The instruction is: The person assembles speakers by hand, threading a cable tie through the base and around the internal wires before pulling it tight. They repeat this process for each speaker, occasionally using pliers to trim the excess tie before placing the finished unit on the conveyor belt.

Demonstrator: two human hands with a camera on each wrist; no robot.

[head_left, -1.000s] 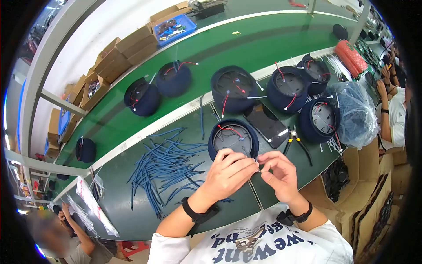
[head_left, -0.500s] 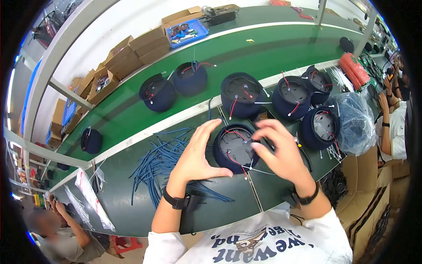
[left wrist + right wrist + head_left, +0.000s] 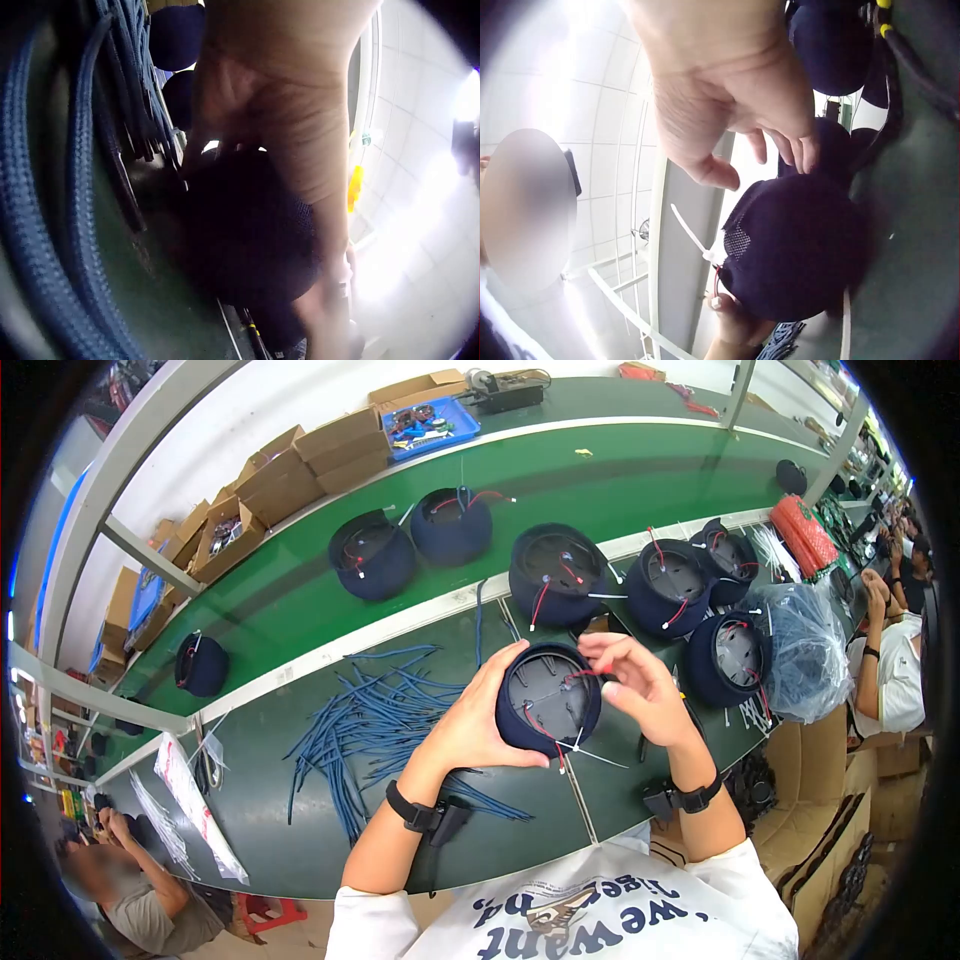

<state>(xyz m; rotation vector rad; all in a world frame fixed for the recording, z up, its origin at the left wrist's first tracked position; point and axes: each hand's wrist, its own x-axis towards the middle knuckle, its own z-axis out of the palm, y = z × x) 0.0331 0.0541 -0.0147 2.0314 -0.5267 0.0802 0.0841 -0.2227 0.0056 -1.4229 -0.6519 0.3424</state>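
A round housing covered in navy fabric (image 3: pixel 545 705) stands at the front of the table, its grey plastic inside facing up with red wires. My left hand (image 3: pixel 475 725) grips its left side, thumb along the front and fingers round the back. A white cable tie (image 3: pixel 590 752) sticks out at its front rim, beside a red wire with a small white connector. My right hand (image 3: pixel 645 690) is at the right rim, thumb and fingers spread apart; in the right wrist view its fingertips (image 3: pixel 808 154) are at the housing's far edge.
Blue braided cords (image 3: pixel 370 730) lie heaped to the left. Several similar housings (image 3: pixel 560 575) stand behind and to the right, near a clear plastic bag (image 3: pixel 805 655). Cardboard boxes (image 3: pixel 335 455) and a blue tray (image 3: pixel 435 425) line the back. Other people sit at both sides.
Both hands were together at the housing's front rim, then parted. My left hand has since closed round the left side, and the right hand has come to the right rim.
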